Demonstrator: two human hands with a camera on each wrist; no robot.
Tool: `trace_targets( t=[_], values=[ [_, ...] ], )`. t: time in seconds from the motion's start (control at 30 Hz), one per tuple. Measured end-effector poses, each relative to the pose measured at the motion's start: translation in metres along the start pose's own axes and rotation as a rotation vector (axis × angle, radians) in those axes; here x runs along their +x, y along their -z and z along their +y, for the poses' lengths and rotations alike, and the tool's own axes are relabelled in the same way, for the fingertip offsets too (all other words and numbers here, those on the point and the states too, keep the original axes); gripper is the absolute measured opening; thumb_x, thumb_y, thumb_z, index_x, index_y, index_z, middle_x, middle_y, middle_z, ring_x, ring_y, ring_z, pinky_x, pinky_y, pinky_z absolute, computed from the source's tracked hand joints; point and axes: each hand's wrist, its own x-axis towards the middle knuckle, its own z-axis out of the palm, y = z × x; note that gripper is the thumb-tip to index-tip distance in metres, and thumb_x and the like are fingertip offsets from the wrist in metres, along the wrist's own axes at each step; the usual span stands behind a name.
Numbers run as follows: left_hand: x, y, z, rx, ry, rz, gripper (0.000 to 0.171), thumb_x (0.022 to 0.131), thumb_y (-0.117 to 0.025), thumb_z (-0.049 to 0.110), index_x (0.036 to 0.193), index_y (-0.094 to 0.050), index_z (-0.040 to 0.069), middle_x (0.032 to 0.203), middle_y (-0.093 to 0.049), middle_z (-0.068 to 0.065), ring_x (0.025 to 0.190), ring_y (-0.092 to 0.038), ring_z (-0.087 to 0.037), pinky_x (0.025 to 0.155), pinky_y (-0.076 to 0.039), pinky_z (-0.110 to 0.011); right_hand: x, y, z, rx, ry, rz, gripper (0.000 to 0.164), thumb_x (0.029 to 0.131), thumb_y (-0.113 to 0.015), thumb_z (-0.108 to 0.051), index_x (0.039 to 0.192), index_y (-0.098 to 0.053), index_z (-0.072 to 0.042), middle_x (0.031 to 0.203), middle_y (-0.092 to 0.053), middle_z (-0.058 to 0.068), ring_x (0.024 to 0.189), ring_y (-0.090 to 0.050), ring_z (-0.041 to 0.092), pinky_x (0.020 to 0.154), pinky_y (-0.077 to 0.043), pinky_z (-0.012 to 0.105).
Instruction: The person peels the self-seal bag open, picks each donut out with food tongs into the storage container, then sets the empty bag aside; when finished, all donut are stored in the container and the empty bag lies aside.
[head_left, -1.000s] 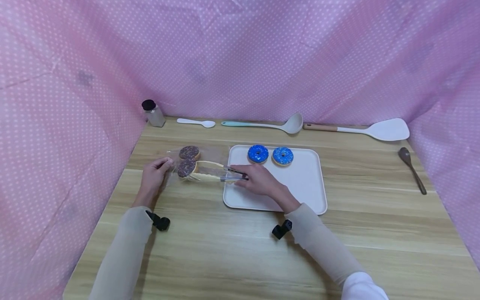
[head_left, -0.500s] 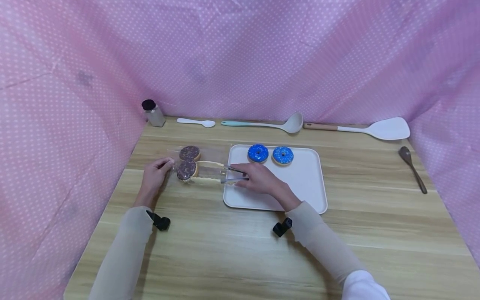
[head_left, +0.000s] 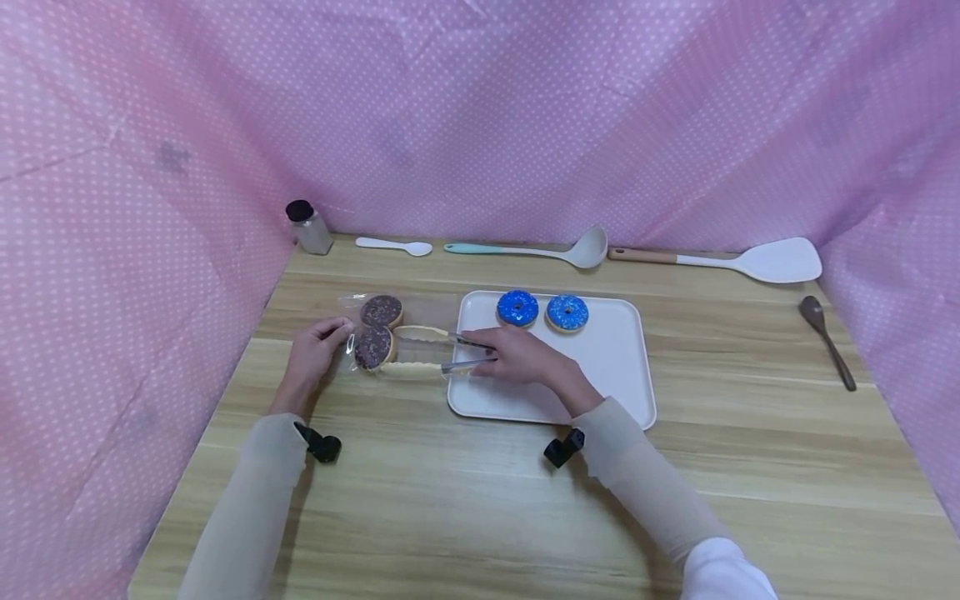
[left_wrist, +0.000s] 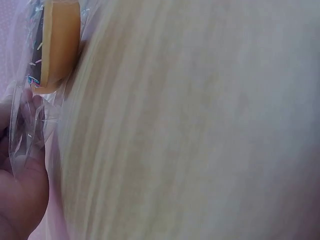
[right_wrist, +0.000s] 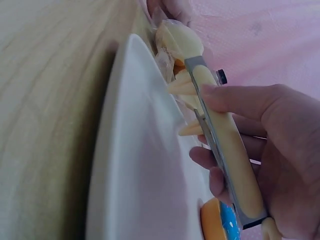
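Observation:
Two chocolate donuts with sprinkles lie at the left in a clear plastic bag (left_wrist: 25, 130), the far donut (head_left: 382, 311) flat and the near donut (head_left: 373, 348) tilted. My left hand (head_left: 312, 354) pinches the bag's left end between thumb and fingers. In my right hand (head_left: 522, 357) are cream-tipped tongs (right_wrist: 227, 145), gripped by the handle. Their spread tips reach into the bag, by the near donut; whether they press on it I cannot tell. Two blue donuts, a darker one (head_left: 517, 308) and a lighter one (head_left: 567, 313), sit on the white tray (head_left: 615, 375) beneath my right hand.
Along the back edge stand or lie a black-capped jar (head_left: 310, 227), a small white spoon (head_left: 393, 246), a ladle (head_left: 585, 249) and a white spatula (head_left: 776, 260). A brown spoon (head_left: 825, 342) lies at the right. Pink dotted cloth (head_left: 480, 117) encloses the table's back and sides.
The near chocolate donut has shifted slightly toward me and the tongs' tips have spread a little wider. Both hands stay nearly in place.

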Motion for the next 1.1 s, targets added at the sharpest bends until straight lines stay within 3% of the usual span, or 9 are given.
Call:
trace_targets(
  t=[0.27, 0.4, 0.57, 0.93, 1.1],
  values=[
    [-0.001, 0.002, 0.0, 0.066, -0.001, 0.004, 0.036, 0.091, -0.066, 0.02, 0.112, -0.063, -0.009, 0.086, -0.063, 0.025, 0.087, -0.056, 0.004, 0.075, -0.046, -0.008, 0.001, 0.002, 0.005, 0.079, -0.021, -0.036, 0.056, 0.089, -0.067, -0.035, 0.139, -0.051, -0.016, 0.124, -0.064, 0.002, 0.083, -0.052, 0.011, 0.069, -0.041, 0.024],
    [-0.001, 0.002, -0.001, 0.074, 0.0, 0.011, 0.039, 0.09, -0.067, 0.025, 0.112, -0.064, -0.008, 0.09, -0.066, 0.021, 0.089, -0.057, 0.003, 0.077, -0.046, -0.007, 0.003, 0.001, 0.007, 0.114, -0.018, -0.058, 0.053, 0.09, -0.066, -0.035, 0.137, -0.052, -0.016, 0.11, -0.066, 0.0, 0.075, -0.049, 0.011, 0.065, -0.038, 0.023],
    [-0.001, 0.001, -0.001, 0.067, 0.01, 0.011, 0.04, 0.089, -0.068, 0.025, 0.112, -0.064, -0.008, 0.092, -0.066, 0.021, 0.089, -0.057, 0.003, 0.077, -0.047, -0.007, 0.006, 0.001, 0.007, 0.128, -0.048, -0.081, 0.051, 0.091, -0.064, -0.038, 0.137, -0.053, -0.019, 0.102, -0.063, -0.003, 0.076, -0.049, 0.011, 0.066, -0.036, 0.024],
    [0.0, 0.0, 0.003, 0.056, 0.064, 0.005, 0.04, 0.09, -0.068, 0.024, 0.115, -0.064, -0.006, 0.092, -0.065, 0.02, 0.091, -0.056, 0.0, 0.077, -0.047, -0.009, 0.017, 0.002, 0.004, 0.131, -0.057, -0.114, 0.048, 0.092, -0.063, -0.038, 0.135, -0.056, -0.018, 0.101, -0.062, -0.001, 0.074, -0.048, 0.012, 0.065, -0.037, 0.024],
    [-0.001, 0.001, 0.005, 0.056, 0.055, -0.005, 0.037, 0.091, -0.066, 0.021, 0.116, -0.063, -0.007, 0.089, -0.063, 0.023, 0.089, -0.056, 0.002, 0.076, -0.046, -0.008, 0.016, 0.003, 0.0, 0.14, -0.056, -0.106, 0.043, 0.092, -0.064, -0.034, 0.132, -0.059, -0.018, 0.101, -0.065, -0.002, 0.072, -0.048, 0.012, 0.064, -0.037, 0.024]
  ],
)
